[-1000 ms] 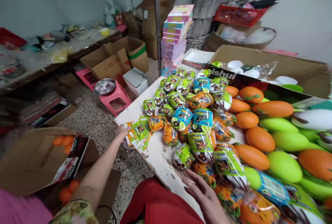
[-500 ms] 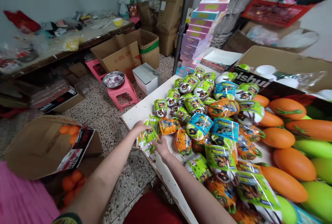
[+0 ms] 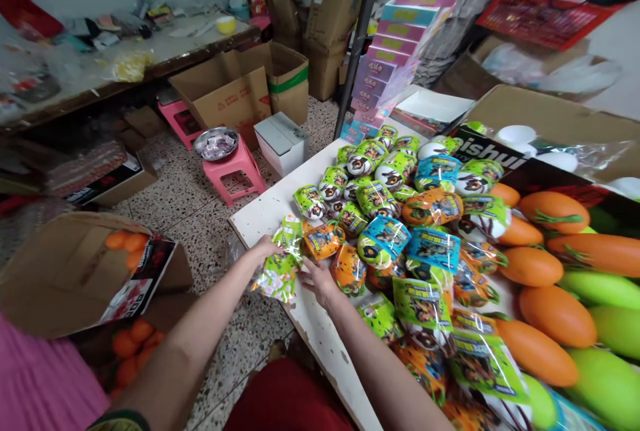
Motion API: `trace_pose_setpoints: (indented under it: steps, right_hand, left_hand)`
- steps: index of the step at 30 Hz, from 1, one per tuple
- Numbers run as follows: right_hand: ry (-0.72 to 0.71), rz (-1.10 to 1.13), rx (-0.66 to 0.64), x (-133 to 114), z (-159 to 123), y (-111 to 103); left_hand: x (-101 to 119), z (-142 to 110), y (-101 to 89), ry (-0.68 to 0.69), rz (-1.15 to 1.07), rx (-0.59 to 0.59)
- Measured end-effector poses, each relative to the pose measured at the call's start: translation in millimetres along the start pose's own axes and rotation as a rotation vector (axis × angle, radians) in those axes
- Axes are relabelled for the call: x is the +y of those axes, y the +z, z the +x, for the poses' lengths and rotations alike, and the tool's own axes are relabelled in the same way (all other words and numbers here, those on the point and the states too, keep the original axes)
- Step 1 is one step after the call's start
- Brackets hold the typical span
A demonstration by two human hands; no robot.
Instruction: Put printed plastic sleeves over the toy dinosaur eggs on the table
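Observation:
My left hand [image 3: 264, 249] is closed on the left edge of a green printed plastic wrapper [image 3: 283, 261] with white and orange patches, held at the table's near edge. Just right of it, my right hand [image 3: 319, 281] has its fingers apart, beside the wrapper and over the white table [image 3: 260, 211]. Whether its fingertips touch the wrapper I cannot tell. Beyond the hands lie an orange wrapped egg [image 3: 324, 239] and a green-and-white wrapped egg [image 3: 309, 202]. Another orange wrapped egg [image 3: 349, 270] rests right of my right hand.
Several wrapped eggs [image 3: 385, 238] cover the table, with a carton of bare orange and green eggs [image 3: 563, 311] at right. Stacked pink and purple boxes [image 3: 383, 71] stand behind. A pink stool [image 3: 235, 171] bears a metal bowl [image 3: 216, 143]. An open carton [image 3: 65, 271] stands at left.
The green wrapper has been turned and now stretches longer between the hands. My right hand's fingers have spread from a closer grasp. The nearby green-and-white egg has tilted over.

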State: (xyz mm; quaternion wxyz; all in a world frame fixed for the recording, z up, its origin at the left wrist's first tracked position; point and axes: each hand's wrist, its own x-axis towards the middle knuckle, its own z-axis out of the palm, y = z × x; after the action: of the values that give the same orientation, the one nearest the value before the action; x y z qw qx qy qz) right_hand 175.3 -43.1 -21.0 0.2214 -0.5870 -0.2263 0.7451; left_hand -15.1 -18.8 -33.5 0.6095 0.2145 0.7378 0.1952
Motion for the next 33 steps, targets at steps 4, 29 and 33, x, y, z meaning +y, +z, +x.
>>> trace_pose_setpoints:
  steps: [4, 29, 33]
  right_hand:
    - [0.015, 0.01, 0.057, 3, 2, -6]
    - [0.079, 0.225, 0.202, 149, -179, -116]
    - [0.106, 0.313, 0.278, 176, -206, -152]
  left_hand:
    - [-24, -15, -28.8, -0.037, -0.139, 0.005]
    - [-83, -138, 12.9, -0.081, -0.031, -0.403]
    - [-83, -154, 68.6, -0.049, 0.051, -0.568]
